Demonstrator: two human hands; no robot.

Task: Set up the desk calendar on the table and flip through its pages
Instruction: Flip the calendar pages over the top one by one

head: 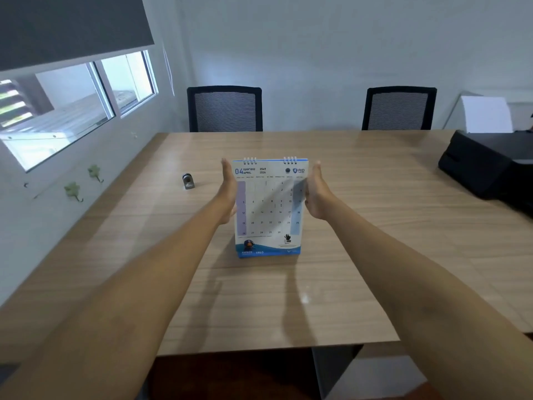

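Fingers straight and together on both sides, palms facing each other, and the calendar [269, 209] stands between them. Left hand [229, 194] lies flat along the left edge of the page, right hand [315, 194] along the right edge. Both look to be touching the card, though the blur makes it hard to say how firmly; nothing is curled round it, so this reads as steadying rather than a grip.

Why hold it like that? My guess is the stand is being squared up: flat palms on either side keep the page upright and facing the person while the base settles on the table [375, 226]. The bottom edge sits on the wood near the middle of the table, page tilted back slightly, spiral rings [290, 160] at the top where the pages would turn over.

Now the print. Top left reads "04" with "APRIL" under a line of Thai script, then "2569" over "2026". Top right carries a shield logo with "RID" beside it. Dates run down the grid to 30. The blue band at the foot has small lettering I cannot make out.

A small metal object [188, 181] sits well off to the left, a black printer [487, 166] at the far right, two chairs behind.

Setting up looks nearly done; flipping has not begun.
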